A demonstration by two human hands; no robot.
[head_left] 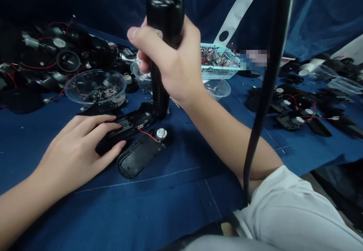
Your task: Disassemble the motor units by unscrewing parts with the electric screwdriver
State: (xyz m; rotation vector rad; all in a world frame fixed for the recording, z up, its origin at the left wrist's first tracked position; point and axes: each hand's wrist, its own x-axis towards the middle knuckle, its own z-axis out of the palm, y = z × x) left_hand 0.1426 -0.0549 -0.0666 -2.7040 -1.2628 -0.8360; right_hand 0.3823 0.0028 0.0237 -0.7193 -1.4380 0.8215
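Note:
My right hand (181,65) is wrapped round a black electric screwdriver (166,20) that stands almost upright. Its lower end meets the far end of a black plastic housing (144,116), and the tip itself is hidden. My left hand (79,141) lies over the near end of this housing, thumb and fingers gripping its sides, pressing it to the blue cloth. A red wire runs from the housing to a small white round part (161,133). Beside it a black oval cover (140,156) lies with its inner side up.
Clear plastic bowls (96,86) with small metal screws stand behind the hands. A light blue basket (221,71) holds wired parts. Black housings are heaped at left (42,62) and right (300,107). A thick black cable (266,92) hangs in front of my right forearm.

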